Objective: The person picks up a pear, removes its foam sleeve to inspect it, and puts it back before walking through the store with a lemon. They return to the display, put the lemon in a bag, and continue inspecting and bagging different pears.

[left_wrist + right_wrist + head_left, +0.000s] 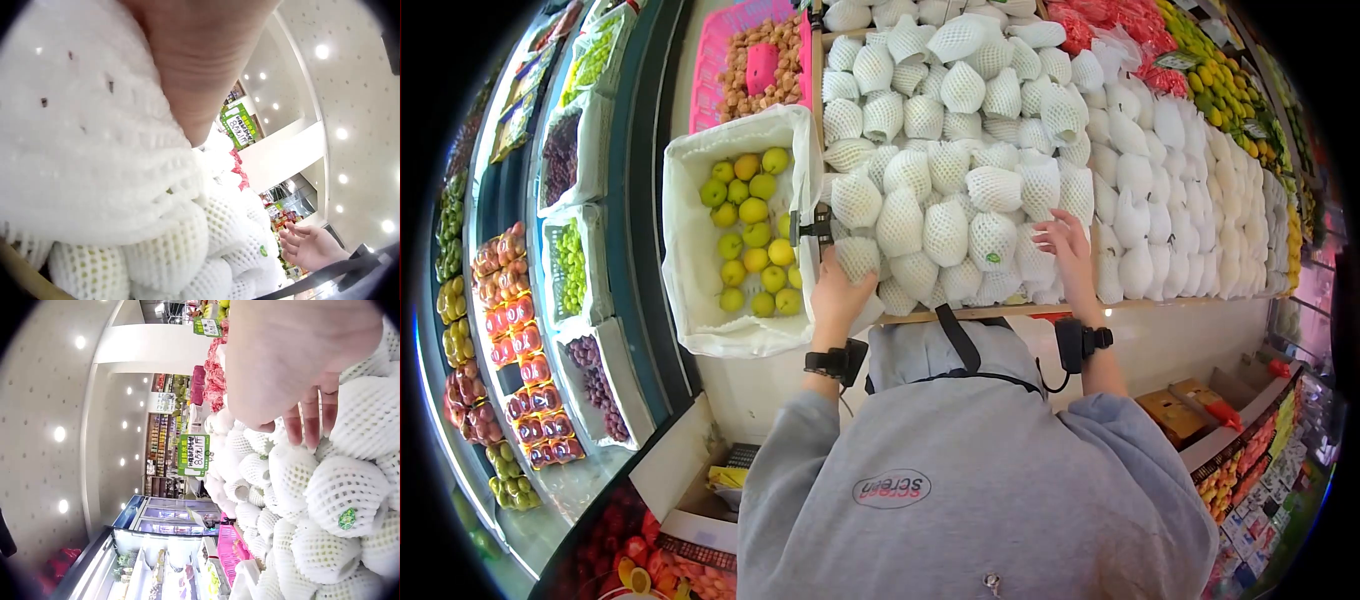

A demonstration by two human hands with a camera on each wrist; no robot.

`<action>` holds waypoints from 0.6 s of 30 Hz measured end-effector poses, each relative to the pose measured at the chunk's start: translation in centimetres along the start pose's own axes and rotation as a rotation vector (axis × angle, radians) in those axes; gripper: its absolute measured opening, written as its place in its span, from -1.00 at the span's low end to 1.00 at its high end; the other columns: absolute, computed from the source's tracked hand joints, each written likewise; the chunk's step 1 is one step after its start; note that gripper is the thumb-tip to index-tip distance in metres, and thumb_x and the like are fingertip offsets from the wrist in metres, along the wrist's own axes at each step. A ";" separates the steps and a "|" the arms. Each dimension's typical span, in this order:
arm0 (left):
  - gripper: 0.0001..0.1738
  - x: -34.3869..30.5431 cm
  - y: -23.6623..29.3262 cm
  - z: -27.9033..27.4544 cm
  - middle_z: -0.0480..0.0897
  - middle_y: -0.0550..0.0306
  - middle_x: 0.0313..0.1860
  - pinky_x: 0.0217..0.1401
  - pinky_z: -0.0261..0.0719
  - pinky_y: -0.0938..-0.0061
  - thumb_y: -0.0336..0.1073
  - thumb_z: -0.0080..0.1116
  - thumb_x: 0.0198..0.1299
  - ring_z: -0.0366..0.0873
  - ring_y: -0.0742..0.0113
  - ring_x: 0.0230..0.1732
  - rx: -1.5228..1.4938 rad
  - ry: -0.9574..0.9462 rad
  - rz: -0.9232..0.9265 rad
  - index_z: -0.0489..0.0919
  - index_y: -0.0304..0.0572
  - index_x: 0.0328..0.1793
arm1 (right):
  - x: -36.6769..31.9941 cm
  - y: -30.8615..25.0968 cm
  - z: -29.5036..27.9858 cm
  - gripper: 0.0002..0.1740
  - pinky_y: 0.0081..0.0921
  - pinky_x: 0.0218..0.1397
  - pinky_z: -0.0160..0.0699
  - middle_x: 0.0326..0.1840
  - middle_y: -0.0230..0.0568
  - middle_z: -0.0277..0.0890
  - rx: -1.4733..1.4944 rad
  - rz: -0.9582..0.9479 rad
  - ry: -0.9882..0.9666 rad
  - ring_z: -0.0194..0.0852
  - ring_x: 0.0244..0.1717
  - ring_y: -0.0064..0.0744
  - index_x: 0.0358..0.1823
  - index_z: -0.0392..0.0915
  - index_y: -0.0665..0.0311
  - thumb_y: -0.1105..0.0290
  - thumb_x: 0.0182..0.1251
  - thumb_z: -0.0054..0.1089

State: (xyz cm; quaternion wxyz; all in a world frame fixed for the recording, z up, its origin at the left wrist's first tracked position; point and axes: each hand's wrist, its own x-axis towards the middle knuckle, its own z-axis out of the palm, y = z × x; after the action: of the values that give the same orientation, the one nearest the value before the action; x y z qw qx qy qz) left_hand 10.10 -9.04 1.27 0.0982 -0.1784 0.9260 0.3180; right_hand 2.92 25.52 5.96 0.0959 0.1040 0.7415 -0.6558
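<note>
My left hand (pixel 840 297) grips a fruit in a white foam net (pixel 858 256) at the front left corner of the pile, thumb and fingers around its near side. Close up in the left wrist view, that netted fruit (pixel 81 137) fills much of the picture. My right hand (pixel 1068 250) is over the front of the pile with nothing in it, its fingers loosely bent. In the right wrist view its fingertips (pixel 310 434) hang close over the netted fruits. Left of it lies a netted fruit with a green sticker (pixel 997 243).
A white-lined crate (pixel 680 250) of yellow-green fruit stands left, with a pink basket (pixel 705 75) behind it. More foam-wrapped fruit (pixel 1170 190) continues right, and red bags (pixel 1120 30) lie at the back. A wooden ledge (pixel 930 314) edges the front.
</note>
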 end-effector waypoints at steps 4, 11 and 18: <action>-0.02 -0.7 1.4 2.8 0.41 -0.26 0.09 -0.08 0.50 0.07 0.09 0.18 -0.10 0.49 -0.25 -0.06 0.046 0.001 -0.034 0.03 -0.25 0.36 | 0.3 -0.7 -0.9 -0.68 -0.60 -0.12 0.42 -0.14 -0.21 0.54 -0.030 -0.038 -0.060 0.49 -0.19 -0.49 0.11 0.27 0.28 0.41 0.35 -0.10; 0.00 -1.7 1.7 2.5 0.28 -0.33 0.18 -0.11 0.50 0.04 0.12 0.18 -0.04 0.49 -0.30 -0.08 0.071 -0.093 0.009 -0.03 -0.28 0.37 | 0.7 -0.9 -1.6 -0.70 -0.51 -0.07 0.40 -0.11 -0.20 0.52 -0.259 -0.249 -0.086 0.47 -0.08 -0.42 0.02 0.37 0.29 0.46 0.24 0.03; 0.04 -1.1 0.6 2.9 0.20 -0.36 0.26 0.12 0.39 0.12 0.12 0.23 -0.03 0.29 -0.27 0.19 -0.035 -0.077 0.083 -0.04 -0.40 0.36 | 8.4 -1.2 3.3 -0.48 -0.26 0.04 0.40 0.02 0.02 0.37 -0.842 -0.754 -0.235 0.37 0.04 -0.07 0.00 0.37 0.38 0.31 0.00 0.23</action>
State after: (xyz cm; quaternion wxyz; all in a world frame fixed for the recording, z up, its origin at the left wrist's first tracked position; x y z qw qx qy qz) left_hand 11.03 -6.53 -0.30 0.1175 -0.1292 0.9223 0.3447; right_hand -5.48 22.37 4.35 -0.0296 -0.2880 0.9090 -0.3000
